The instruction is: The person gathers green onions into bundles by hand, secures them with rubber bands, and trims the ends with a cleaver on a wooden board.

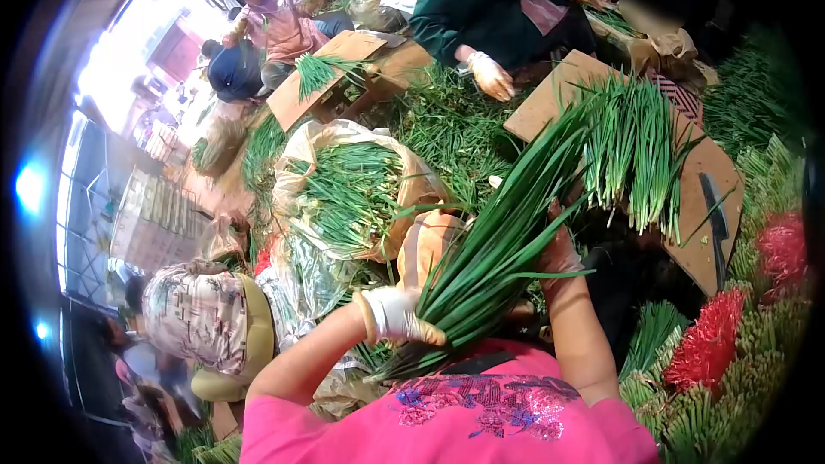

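Note:
A large bundle of long green leafy stalks [494, 241] lies slantwise across the front of the pink shirt. Gloved in white, my left hand [400, 316] is closed round the lower left part of this bundle. My right hand [560, 249] is at the bundle's right side, partly behind the leaves; its fingers are mostly hidden. Beyond it, more green stalks [632, 150] are spread on a brown board [705, 198]. A dark knife-like blade [715, 206] rests near the board's right end.
A plastic-lined sack [296, 150] of cut greens stands ahead to the left. Loose greens [447, 125] cover the floor. Red ties [706, 339] lie on stacked bundles at right. A co-worker in dark green [468, 4] reaches a gloved hand near the board; other people sit farther back.

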The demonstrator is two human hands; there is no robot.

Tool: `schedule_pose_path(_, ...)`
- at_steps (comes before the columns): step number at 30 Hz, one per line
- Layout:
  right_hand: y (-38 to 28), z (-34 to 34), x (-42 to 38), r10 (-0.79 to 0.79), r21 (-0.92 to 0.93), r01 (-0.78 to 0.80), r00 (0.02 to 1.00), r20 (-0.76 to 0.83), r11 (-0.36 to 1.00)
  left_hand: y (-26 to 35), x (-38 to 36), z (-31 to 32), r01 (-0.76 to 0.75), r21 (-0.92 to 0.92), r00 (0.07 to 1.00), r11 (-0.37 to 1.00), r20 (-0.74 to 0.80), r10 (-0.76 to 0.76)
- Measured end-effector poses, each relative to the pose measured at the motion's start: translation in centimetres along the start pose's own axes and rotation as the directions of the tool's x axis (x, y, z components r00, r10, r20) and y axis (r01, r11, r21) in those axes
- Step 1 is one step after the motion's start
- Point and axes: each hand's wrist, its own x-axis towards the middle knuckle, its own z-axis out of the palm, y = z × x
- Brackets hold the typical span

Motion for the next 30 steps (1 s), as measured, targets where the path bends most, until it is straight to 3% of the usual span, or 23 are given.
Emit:
schedule_pose_path(1,-0.1,0.3,-0.3,0.002,0.021,-0.003,1.000,0.009,1.000,-0.2,0.2,-0.3,-0.011,0.088,0.995,0.996,-0.101,0.020)
schedule_pose_path(3,0.0,1.0,-0.7,-0.028,0.042,0.024,0.994,0.106,0.999,-2.1,2.7,-1.2,-0.278,0.236,0.912,0.931,-0.240,0.334)
schedule_pose_path(5,0.2,1.0,-0.7,-0.024,0.005,0.024,0.992,0.123,1.000,-0.9,4.6,-1.8,-0.534,0.067,0.768,0.843,-0.378,0.517)
schedule_pose_path(6,0.3,2.6,-0.8,-0.024,0.040,0.023,1.000,0.015,0.999,0.5,5.3,-0.6,-0.630,-0.246,0.755,0.737,-0.420,0.504)
schedule_pose_path(7,0.3,2.7,-0.5,-0.043,0.019,0.042,0.999,0.016,0.999,2.1,5.4,0.5,-0.662,-0.524,0.749,0.536,-0.455,0.481)
schedule_pose_path(8,0.3,2.7,-0.3,-0.061,-0.003,0.061,0.998,0.014,0.998,3.5,5.0,0.3,-0.636,-0.109,0.703,0.764,-0.489,0.517)
schedule_pose_path(9,0.2,2.9,-0.1,-0.082,-0.026,0.082,0.997,0.009,0.996,4.8,4.7,-0.2,-0.467,0.328,0.659,0.822,-0.491,0.570)
schedule_pose_path(10,-0.3,4.5,0.3,-0.249,-0.030,0.252,0.966,0.073,0.967,5.5,5.2,-0.2,-0.498,0.362,0.559,0.788,-0.562,0.610)
schedule_pose_path(11,-2.3,5.1,1.5,-0.161,-0.040,0.162,0.987,0.028,0.986,8.1,3.3,-1.4,-0.428,0.228,0.662,0.874,-0.579,0.475)
schedule_pose_path(12,-3.2,6.3,3.1,-0.323,-0.068,0.330,0.942,0.091,0.942,8.9,3.5,-2.5,-0.585,0.180,0.569,0.791,-0.604,0.558)
schedule_pose_path(13,-6.5,9.1,3.2,-0.204,-0.168,0.231,0.965,0.161,0.958,9.9,3.9,-3.8,-0.649,0.196,0.486,0.735,-0.637,0.599)
schedule_pose_path(15,-9.8,14.3,4.8,-0.422,-0.378,0.553,0.824,0.377,0.742,12.6,3.5,-7.2,-0.673,0.327,0.306,0.663,-0.693,0.652)
schedule_pose_path(17,-12.3,19.4,5.5,-0.463,-0.280,0.734,0.628,0.625,0.619,14.5,4.8,-10.5,-0.814,0.276,0.169,0.511,-0.729,0.664)
schedule_pose_path(18,-13.2,21.1,6.0,-0.468,-0.388,0.734,0.663,0.584,0.557,15.6,5.6,-12.2,-0.885,0.238,0.113,0.400,-0.723,0.681)
schedule_pose_path(21,-16.5,24.6,9.2,-0.512,-0.666,0.661,0.727,0.457,0.346,17.9,8.2,-16.6,-0.929,0.238,0.027,0.282,-0.717,0.696)
schedule_pose_path(22,-17.1,24.5,10.6,-0.468,-0.551,0.729,0.684,0.559,0.407,18.7,9.6,-18.2,-0.934,0.262,-0.021,0.244,-0.721,0.692)
schedule_pose_path(23,-17.7,24.5,11.8,-0.501,-0.564,0.753,0.652,0.570,0.339,19.4,10.9,-19.5,-0.937,0.284,-0.069,0.205,-0.724,0.686)
schedule_pose_path(25,-18.6,24.2,13.7,-0.553,-0.588,0.782,0.590,0.589,0.208,20.1,13.2,-21.2,-0.983,0.160,-0.052,0.096,-0.727,0.685)
schedule_pose_path(26,-19.1,23.4,13.8,-0.549,-0.689,0.712,0.633,0.546,0.136,20.3,14.4,-22.0,-0.995,0.093,-0.040,0.041,-0.727,0.686)
schedule_pose_path(28,-19.2,21.0,13.9,-0.524,-0.721,0.663,0.696,0.491,0.204,19.4,18.3,-23.6,-0.989,0.141,-0.070,0.044,-0.710,0.701)
schedule_pose_path(30,-19.0,17.6,16.4,-0.549,-0.772,0.598,0.728,0.411,0.214,18.5,21.8,-23.9,-1.000,0.018,-0.030,-0.024,-0.735,0.678)
